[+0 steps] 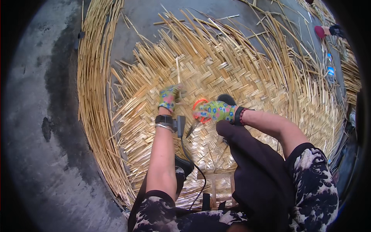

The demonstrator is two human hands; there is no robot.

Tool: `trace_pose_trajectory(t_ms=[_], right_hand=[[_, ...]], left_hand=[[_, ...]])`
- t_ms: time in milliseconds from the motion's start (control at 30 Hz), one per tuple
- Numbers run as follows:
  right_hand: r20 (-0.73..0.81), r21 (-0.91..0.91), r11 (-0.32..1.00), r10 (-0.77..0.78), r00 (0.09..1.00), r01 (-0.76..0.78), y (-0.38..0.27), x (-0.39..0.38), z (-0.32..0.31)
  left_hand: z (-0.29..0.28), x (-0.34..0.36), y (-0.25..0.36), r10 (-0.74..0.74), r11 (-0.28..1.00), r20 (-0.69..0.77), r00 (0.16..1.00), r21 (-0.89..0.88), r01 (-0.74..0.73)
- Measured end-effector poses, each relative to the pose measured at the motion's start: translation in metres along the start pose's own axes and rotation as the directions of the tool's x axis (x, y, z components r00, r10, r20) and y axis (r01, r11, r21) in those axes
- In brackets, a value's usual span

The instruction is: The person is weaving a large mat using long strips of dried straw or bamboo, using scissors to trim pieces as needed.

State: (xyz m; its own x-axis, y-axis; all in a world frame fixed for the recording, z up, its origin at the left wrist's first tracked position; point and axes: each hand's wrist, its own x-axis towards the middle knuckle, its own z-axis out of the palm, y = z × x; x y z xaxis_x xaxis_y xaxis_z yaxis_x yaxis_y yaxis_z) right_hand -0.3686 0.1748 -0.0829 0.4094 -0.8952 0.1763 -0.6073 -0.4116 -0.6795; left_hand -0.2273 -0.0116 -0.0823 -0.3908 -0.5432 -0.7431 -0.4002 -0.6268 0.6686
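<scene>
A woven mat of flat, pale reed strips [247, 89] spreads under both my hands. My left hand [169, 97], in a flowered glove, is closed over the mat, its fingertips a little blurred. From its fingers a pale reed strip [177, 69] points away from me. To its right, my right hand [216, 111], also in a flowered glove, grips scissors with orange handle loops [199, 103]. Their dark blades [191, 128] point back toward me and to the left. Part of the handles is hidden by the glove.
A long bundle of loose reeds [94, 69] borders the mat on the left, beside grey concrete floor [42, 154]. Beneath me is a low wooden stool [218, 176]. At the far right lie a water bottle [330, 69] and another person's foot in a red shoe [320, 31].
</scene>
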Motion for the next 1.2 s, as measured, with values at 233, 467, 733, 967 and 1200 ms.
trace_pose_trajectory(t_ms=[233, 467, 733, 967, 1200], right_hand=[[0.114, -0.147, 0.985, 0.104, 0.988, -0.087, 0.016, 0.004, 0.061], [0.132, -0.145, 0.989, 0.026, 0.991, -0.007, -0.007, 0.018, 0.005], [0.252, 0.462, 0.532, 0.689, 0.680, -0.710, -0.005, -0.043, -0.045], [0.280, 0.495, 0.457, 0.722, 0.633, -0.739, 0.012, -0.015, -0.033], [0.265, 0.533, 0.466, 0.702, 0.662, -0.707, 0.024, -0.012, -0.021]], left_hand=[[0.017, -0.004, 0.005, -0.130, 0.988, 0.056, 0.990, -0.082, 0.134], [0.036, -0.018, 0.009, -0.121, 0.990, 0.110, 0.986, -0.060, 0.129], [0.028, -0.036, 0.005, -0.107, 0.993, 0.182, 0.977, -0.029, 0.114], [0.043, -0.040, -0.030, -0.082, 0.993, 0.226, 0.971, 0.099, 0.061], [0.019, -0.008, 0.006, -0.250, 0.684, 0.286, 0.925, 0.729, -0.040]])
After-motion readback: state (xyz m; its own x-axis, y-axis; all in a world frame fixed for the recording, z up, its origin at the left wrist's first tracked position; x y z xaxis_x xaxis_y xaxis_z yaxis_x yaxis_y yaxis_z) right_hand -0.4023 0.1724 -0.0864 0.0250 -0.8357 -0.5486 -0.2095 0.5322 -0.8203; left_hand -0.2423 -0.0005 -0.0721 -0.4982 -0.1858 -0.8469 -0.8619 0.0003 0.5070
